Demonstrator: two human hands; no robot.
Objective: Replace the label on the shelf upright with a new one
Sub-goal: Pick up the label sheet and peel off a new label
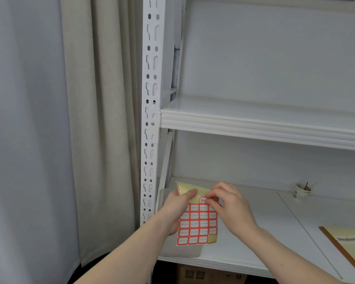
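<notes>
Head view: A person stands before a white metal shelving unit, both bare hands working a label sheet point(197, 224) over the lower shelf point(254, 232). The left hand point(177, 206) holds the sheet by its left edge, thumb curled over the front near the top and fingers behind, so its grip is closed on the sheet. The sheet carries rows of white labels with red borders; its top is folded back, showing the pale yellow backing, and one corner space at the lower right is bare yellow. The right hand point(230, 203) pinches a single label point(204, 200) at the sheet's top row between thumb and fingertips; the label bears handwritten marks, partly hidden by the fingers, and whether it is fully free of the backing cannot be told. The shelf upright point(151, 111), a white perforated post with keyhole slots, rises just left of the hands, and a small pale label-like patch sits on it where the middle shelf point(254, 121) meets it. A paper cup point(302, 191) with a thin stick in it stands toward the back of the lower shelf, well apart from the hands. A notebook point(349, 244) with a brown spine lies at the right edge. Beige curtains point(98, 119) hang left of the upright.
</notes>
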